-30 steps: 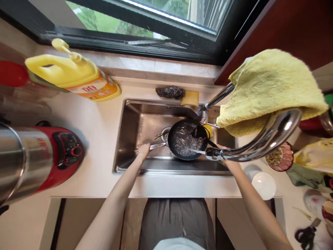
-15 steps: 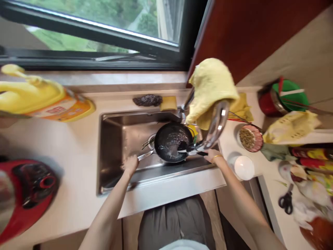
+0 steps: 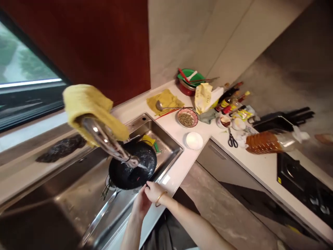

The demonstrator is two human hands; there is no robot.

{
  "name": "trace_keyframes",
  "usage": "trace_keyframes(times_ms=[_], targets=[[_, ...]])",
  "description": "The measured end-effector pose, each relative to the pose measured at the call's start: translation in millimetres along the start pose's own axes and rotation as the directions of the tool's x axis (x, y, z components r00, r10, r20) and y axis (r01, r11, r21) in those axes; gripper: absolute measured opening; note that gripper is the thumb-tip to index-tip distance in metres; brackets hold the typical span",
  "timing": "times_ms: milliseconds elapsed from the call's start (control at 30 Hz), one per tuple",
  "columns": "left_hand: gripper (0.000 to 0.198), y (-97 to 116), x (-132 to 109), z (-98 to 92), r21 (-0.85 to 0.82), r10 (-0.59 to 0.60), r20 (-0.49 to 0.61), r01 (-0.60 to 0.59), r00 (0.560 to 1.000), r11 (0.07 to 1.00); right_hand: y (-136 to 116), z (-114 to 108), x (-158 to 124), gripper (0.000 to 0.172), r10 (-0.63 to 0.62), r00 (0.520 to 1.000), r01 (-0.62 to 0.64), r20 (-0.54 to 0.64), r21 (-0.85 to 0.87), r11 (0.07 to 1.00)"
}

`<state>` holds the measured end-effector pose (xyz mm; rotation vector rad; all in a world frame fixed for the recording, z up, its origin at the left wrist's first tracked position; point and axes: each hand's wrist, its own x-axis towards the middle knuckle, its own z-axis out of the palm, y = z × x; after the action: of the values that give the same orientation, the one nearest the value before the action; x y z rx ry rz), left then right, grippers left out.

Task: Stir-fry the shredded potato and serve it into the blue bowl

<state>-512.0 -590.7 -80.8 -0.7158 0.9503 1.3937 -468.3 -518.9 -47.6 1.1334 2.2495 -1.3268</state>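
The pan (image 3: 130, 178) is in the sink (image 3: 78, 196) under the faucet (image 3: 106, 142).

Faucet (image 3: 104, 137) overhangs the pan (image 3: 130, 177), blocking straight-down entry; its towel (image 3: 85, 100) crowds the rear. Room at the left of the sink (image 3: 74, 205), bar a long metal handle (image 3: 100, 216). White bowl (image 3: 194, 140) narrows the worktop (image 3: 177, 173) beside the sink's front right corner.

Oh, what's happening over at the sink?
A person's left hand and right hand are close together at the near edge of a black pan in the sink. Water runs from the tap into the pan. Whether either hand grips it is hard to see.
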Motion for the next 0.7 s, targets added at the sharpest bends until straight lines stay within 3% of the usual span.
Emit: trace_keyframes(times_ms=[100, 200, 300, 333, 367, 433, 500, 633, 700], targets=[[0.029, 0.7, -1.1, 11.0, -0.223, -0.039, 0.002, 0.038, 0.999, 0.974, 11.9, -23.7, -15.2, 0.026, -0.115, 0.991, 0.12, -0.072, 0.069, 0.99], [0.025, 7.1, -11.0, 25.8, -0.308, -0.072, -0.099, 0.039, 0.992, 0.95, 50.0, -74.6, -31.8, 0.026, -0.162, 0.924, 0.232, -0.347, 0.169, 0.958], [0.021, 10.2, -24.8, 48.4, -0.35, -0.061, -0.135, 0.01, 0.989, 0.937, 120.9, -152.4, -53.2, 0.034, 0.03, 0.78, 0.114, -0.625, 0.189, 0.975], [0.02, 9.8, -29.0, 57.4, -0.358, -0.053, -0.131, 0.002, 0.99, 0.934, 149.8, -182.5, -60.7, 0.033, 0.13, 0.663, -0.013, -0.738, 0.162, 0.987], [0.019, 8.7, -32.4, 66.6, -0.367, -0.05, -0.12, 0.002, 0.992, 0.93, 179.9, -213.6, -67.7, 0.034, 0.186, 0.587, -0.083, -0.788, 0.17, 0.982], [0.017, 4.9, -36.2, 84.8, -0.377, -0.057, -0.103, 0.014, 0.993, 0.926, 240.2, -276.1, -77.5, 0.036, 0.25, 0.494, -0.166, -0.833, 0.192, 0.967], [0.014, 0.4, -35.2, 100.5, -0.378, -0.068, -0.116, 0.019, 0.991, 0.926, 295.8, -334.9, -78.9, 0.039, 0.289, 0.44, -0.222, -0.85, 0.209, 0.953], [0.016, -5.8, -22.1, 122.0, -0.267, -0.026, -0.213, -0.032, 0.977, 0.963, 385.7, -428.7, -54.4, 0.046, 0.361, 0.408, -0.272, -0.839, 0.266, 0.925], [0.022, -7.1, -14.4, 130.6, -0.095, 0.117, -0.259, -0.146, 0.959, 0.985, 420.3, -459.7, -37.2, 0.043, 0.401, 0.408, -0.272, -0.82, 0.31, 0.911]])
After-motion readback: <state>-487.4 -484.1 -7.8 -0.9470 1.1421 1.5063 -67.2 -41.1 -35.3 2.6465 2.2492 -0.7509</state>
